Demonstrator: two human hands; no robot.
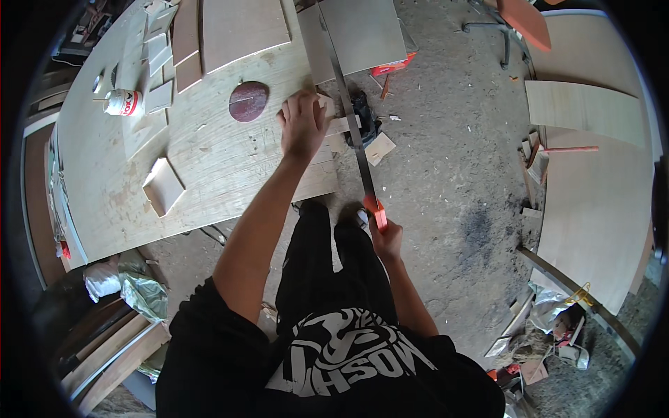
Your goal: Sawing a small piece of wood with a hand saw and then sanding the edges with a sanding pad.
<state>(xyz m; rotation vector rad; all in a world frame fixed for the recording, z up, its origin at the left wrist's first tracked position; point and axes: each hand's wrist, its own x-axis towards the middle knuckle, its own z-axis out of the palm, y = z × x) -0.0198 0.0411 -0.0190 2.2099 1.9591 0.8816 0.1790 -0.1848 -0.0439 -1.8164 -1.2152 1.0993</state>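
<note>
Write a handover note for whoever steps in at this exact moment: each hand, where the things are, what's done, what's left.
Left hand: flat on a small wood piece at the edge of the plywood workbench, pressing it down.
Right hand: gripping the orange handle of the handsaw, whose blade runs just right of the left hand.
Nearby: round sanding disc and glue bottle on the bench; small offcut on the floor below the edge.
Done: piece set and held, saw in place. How far the cut has gone cannot be seen.
Left: probably finishing the cut.
</note>
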